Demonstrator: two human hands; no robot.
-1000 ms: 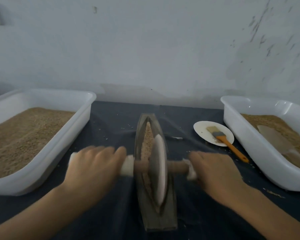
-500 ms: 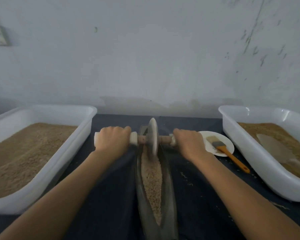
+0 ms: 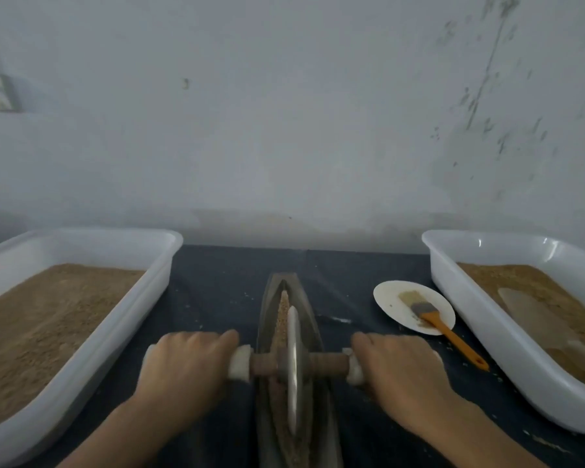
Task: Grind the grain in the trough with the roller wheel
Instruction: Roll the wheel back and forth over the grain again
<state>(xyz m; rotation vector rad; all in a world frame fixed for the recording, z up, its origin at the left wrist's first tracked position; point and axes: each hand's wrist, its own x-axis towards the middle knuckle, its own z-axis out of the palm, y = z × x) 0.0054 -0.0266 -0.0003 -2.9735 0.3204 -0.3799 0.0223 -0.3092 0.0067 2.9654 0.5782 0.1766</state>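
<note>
Left hand (image 3: pixel 186 366) and right hand (image 3: pixel 395 369) each grip a handle end, fingers curled round; the wheel (image 3: pixel 293 366) stands upright in the trough (image 3: pixel 318 332) (grain (image 3: pixel 283 309) beneath).

Two white tubs hem the bench (image 3: pixel 217 298): the left tub (image 3: pixel 122 319) and the right tub (image 3: pixel 480 319). Between them the trough (image 3: pixel 313 319) runs near to far down the middle. Open cloth lies left of it; on the right, a plate (image 3: pixel 385 298) with a brush (image 3: pixel 450 332) narrows the lane.
</note>
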